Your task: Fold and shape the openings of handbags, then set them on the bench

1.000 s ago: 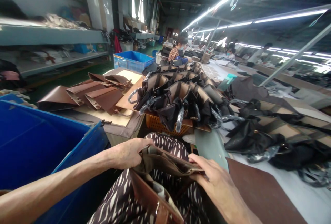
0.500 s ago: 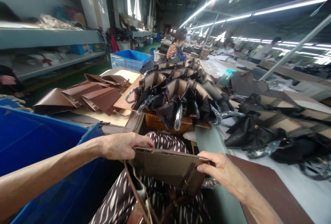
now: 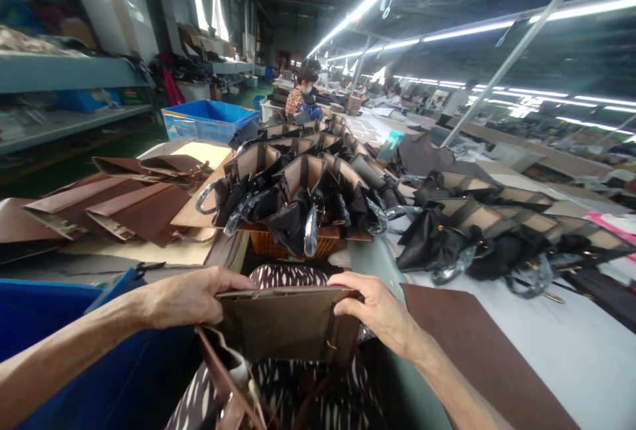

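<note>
A brown bag (image 3: 283,327) is held above my lap, its olive-brown lining panel facing me and its top edge running roughly level. My left hand (image 3: 183,297) grips the left end of that edge, fingers partly hidden behind it. At the right end, my right hand (image 3: 372,304) pinches the edge between thumb and fingers. Brown straps hang below, down over the patterned cloth on my lap.
Black bags (image 3: 298,198) are heaped ahead over an orange crate (image 3: 293,244). Brown bag pieces (image 3: 134,205) lie at the left, above a blue bin (image 3: 44,311). More black bags (image 3: 477,224) and a brown sheet (image 3: 477,344) cover the right table. A person (image 3: 297,100) sits beyond.
The view has swung to the right, so the surroundings shift left in the picture. Both hands still hold the brown bag, which now sits a little more level.
</note>
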Demonstrator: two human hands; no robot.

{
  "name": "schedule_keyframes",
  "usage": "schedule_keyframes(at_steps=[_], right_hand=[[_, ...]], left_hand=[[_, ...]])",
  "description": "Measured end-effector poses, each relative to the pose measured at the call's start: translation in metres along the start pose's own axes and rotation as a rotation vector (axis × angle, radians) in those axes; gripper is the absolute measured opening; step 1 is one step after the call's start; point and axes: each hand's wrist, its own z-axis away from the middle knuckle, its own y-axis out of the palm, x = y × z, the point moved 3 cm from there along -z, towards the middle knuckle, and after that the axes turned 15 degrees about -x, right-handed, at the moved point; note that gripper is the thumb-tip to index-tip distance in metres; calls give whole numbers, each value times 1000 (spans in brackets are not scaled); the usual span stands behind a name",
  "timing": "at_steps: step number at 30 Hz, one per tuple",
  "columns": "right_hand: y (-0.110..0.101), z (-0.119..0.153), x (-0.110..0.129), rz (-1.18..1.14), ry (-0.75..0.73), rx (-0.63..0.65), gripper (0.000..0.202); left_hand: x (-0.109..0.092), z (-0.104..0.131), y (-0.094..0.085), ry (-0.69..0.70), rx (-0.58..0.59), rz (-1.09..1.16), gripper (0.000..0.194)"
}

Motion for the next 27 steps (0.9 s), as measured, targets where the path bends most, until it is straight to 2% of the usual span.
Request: schedule_keyframes(at_steps=[4,8,12,17,20,27], right_hand=[[3,-3,2,-73,-77,-3,11],[3,-4,5,-36,-148,-28,7],[7,-2,6,175,-264,-100,10],[16,3,9,399,-426,-172,19],[19,2,9,410,-398,-165,13],[18,-5,7,278,-244,-128,19]], left_hand=[[-2,0,0,-8,26,18,53],[0,-1,-2,11,2,-4,51],[2,-1,-3,8,-22,-13,47],[-5,0,1,-5,-29,-22,43],[-8,1,2,-2,-44,-46,41],[-3,1,0,11,-31,-45,39]])
